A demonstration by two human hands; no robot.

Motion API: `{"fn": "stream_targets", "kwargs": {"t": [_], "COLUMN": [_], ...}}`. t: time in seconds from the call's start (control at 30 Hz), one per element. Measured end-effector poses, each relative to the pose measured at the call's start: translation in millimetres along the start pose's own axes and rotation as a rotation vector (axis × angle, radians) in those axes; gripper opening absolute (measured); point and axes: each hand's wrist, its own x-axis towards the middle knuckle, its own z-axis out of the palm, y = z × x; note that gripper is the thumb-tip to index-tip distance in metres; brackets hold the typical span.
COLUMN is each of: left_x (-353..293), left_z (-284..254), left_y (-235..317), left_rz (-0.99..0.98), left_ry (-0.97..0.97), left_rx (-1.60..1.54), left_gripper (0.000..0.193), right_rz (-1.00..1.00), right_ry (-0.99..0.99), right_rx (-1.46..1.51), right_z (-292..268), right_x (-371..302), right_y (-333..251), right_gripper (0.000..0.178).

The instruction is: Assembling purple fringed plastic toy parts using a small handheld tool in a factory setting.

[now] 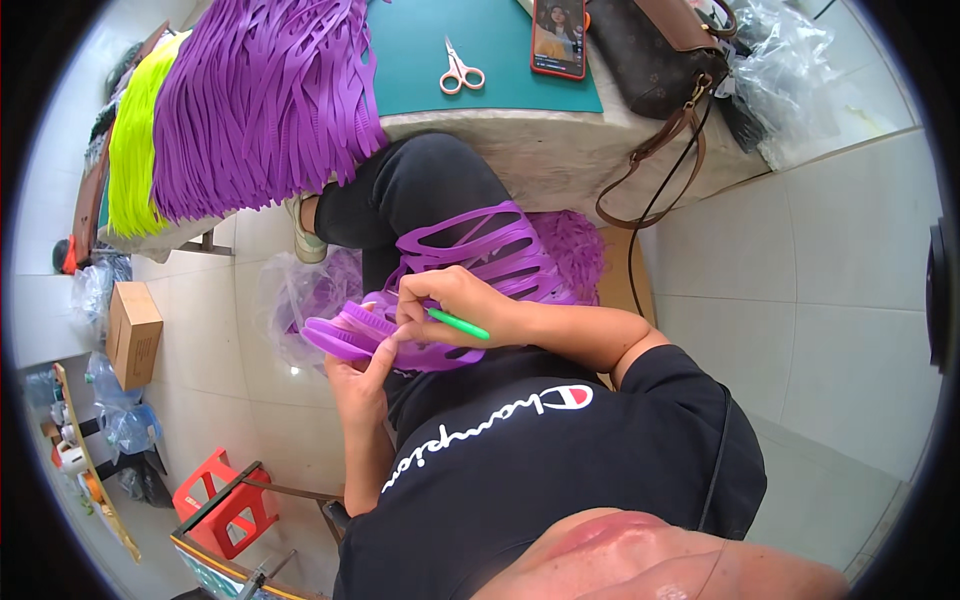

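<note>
Over my lap lie several purple rubbery straps point(485, 262) with long slits. My left hand point(360, 375) is closed around a bunch of these straps, thumb pressed on top. Close against it, my right hand point(450, 300) is closed too, its fingertips at the bunch. A slim pen-shaped tool with a bright green handle point(460, 324) sticks out from under the right fingers. Its working end is hidden by the hand and the straps, so its kind does not show.
A large pile of purple straps point(265, 100) hangs over the table edge beside yellow-green ones point(132, 165). On the green mat point(410, 50) lie small scissors point(461, 75) and a phone point(558, 40). A brown handbag point(650, 60) stands at right. Below are a clear bag point(285, 290) and a red stool point(225, 505).
</note>
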Motion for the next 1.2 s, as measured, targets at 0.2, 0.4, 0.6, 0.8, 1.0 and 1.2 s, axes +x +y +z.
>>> {"fn": "stream_targets", "kwargs": {"t": [0.2,0.4,0.6,0.8,1.0,1.2], "left_x": [-0.2,19.4,33.5,36.8,24.8,12.6], "left_z": [1.0,-4.6,-29.4,-31.5,-44.1,-32.5], "left_y": [0.7,-31.4,-71.2,-65.1,-52.7,-12.9], "left_rz": [-0.031,0.116,-0.069,-0.449,-0.789,-0.447], "left_ry": [-0.04,0.067,0.033,0.026,-0.088,-0.155], "left_rx": [0.004,0.299,0.067,-0.342,-0.955,-0.43], "left_gripper": [0.047,0.035,0.044,0.039,0.037,0.044], "right_rz": [0.019,-0.232,-0.323,-0.473,-0.107,-0.117], "right_ry": [-0.004,-0.231,-0.598,-0.859,-0.183,0.286], "right_rx": [0.089,0.391,0.606,1.075,0.974,-0.38], "right_z": [-2.3,-2.7,-41.0,-63.1,-48.1,-27.9], "right_x": [-0.3,-9.2,-2.7,4.0,26.1,33.7], "right_y": [-1.9,-0.8,-14.8,-20.5,11.6,23.0], "right_gripper": [0.029,0.033,0.035,0.035,0.029,0.015]}}
